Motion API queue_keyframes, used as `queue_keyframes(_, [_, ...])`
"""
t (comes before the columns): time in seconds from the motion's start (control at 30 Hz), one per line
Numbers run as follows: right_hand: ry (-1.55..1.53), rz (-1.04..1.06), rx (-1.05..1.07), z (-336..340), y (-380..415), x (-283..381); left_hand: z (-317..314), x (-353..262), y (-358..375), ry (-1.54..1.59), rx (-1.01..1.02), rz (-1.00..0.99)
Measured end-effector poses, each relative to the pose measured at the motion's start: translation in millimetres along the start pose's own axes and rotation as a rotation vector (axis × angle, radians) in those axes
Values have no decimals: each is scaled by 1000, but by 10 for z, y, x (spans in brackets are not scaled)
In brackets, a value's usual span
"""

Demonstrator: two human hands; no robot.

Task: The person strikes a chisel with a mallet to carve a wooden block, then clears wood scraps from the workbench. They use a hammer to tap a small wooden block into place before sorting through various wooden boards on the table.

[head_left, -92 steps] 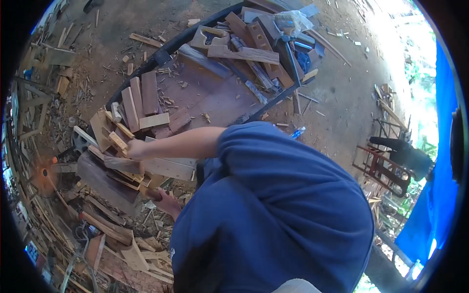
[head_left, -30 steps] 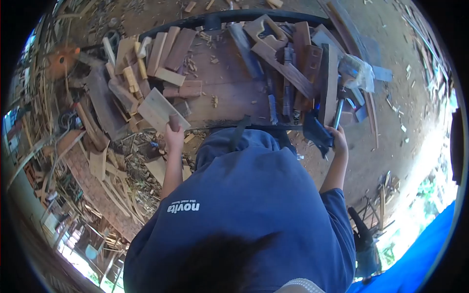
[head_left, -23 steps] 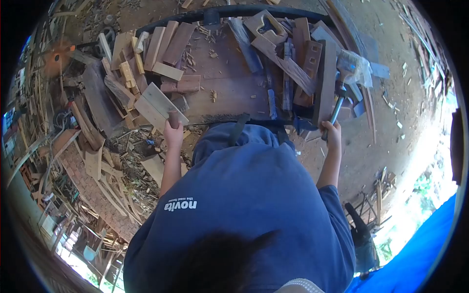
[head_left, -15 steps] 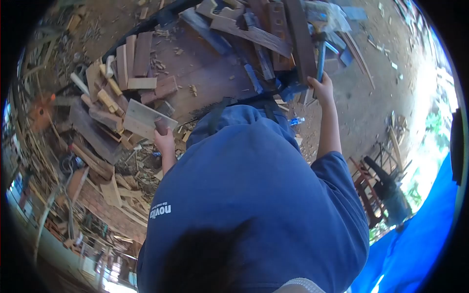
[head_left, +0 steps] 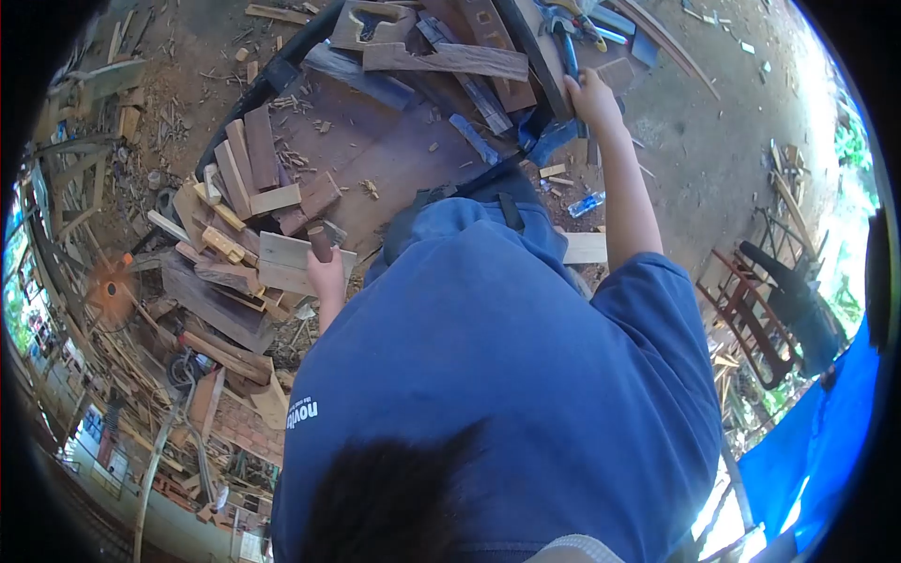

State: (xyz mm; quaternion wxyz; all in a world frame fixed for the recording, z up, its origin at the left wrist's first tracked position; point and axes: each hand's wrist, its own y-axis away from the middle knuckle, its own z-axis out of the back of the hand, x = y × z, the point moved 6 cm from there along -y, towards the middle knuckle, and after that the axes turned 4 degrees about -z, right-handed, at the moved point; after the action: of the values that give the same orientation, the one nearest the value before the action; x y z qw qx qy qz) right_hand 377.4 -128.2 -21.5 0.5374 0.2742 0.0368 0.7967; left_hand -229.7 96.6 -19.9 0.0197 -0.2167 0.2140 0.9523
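Observation:
My left hand (head_left: 326, 273) is closed round a short dark-brown wooden piece (head_left: 320, 243), its rounded end pointing up. That hand is above a pale flat board (head_left: 284, 264) at the edge of a wood pile. My right hand (head_left: 595, 99), reaching forward, grips the lower end of a blue-handled hammer (head_left: 568, 52); the hammer's head is hard to make out. Right beside that hand runs a long dark plank (head_left: 531, 56). Ahead, a low brown work surface (head_left: 375, 145) carries wood chips and several cut wooden pieces (head_left: 446, 62).
Stacked wood offcuts (head_left: 221, 272) cover the left side, with an orange fan (head_left: 114, 289) beyond. A plastic bottle (head_left: 587, 205) lies on the ground at right. A reddish wooden frame (head_left: 751, 314) stands farther right, near a blue tarp (head_left: 798, 460).
My view has shifted. My right hand and the hammer have gone farther forward and left in view, while my left hand still holds the brown wooden piece.

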Motion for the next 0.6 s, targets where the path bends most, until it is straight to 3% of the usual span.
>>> queue_keyframes(0.13, [87, 3, -68, -18, -121, 284, 38, -98, 28, -73, 23, -28])
queue_keyframes(0.2, [270, 17, -298, 98, -152, 426, 18, -16, 26, -80, 36, 2])
queue_keyframes(0.23, [271, 17, -292, 95, -248, 413, 24, -19, 51, -53, 46, 5])
queue_keyframes(0.3, [27, 268, -308, 109, -394, 529, 25, 2, 103, -30, 53, 17])
queue_keyframes(0.33, [25, 270, -300, 139, -322, 657, 20, 4, 118, 4, 37, -10])
queue_keyframes(0.4, [-173, 60, 402, -226, -143, 789, 37, -32, 189, 37, 20, -32])
queue_keyframes(0.43, [-26, 237, 210, -266, -140, 874, 45, -98, 231, 51, 53, 12])
queue_keyframes(0.47, [-24, 240, 212, -339, -140, 854, 40, -139, 255, 68, 85, 56])
queue_keyframes(0.53, [216, 165, 95, -368, -31, 992, -20, -35, 248, 52, 45, 5])
queue_keyframes(0.6, [156, 61, 153, -623, 29, 1009, -36, 28, 243, 33, 8, -49])
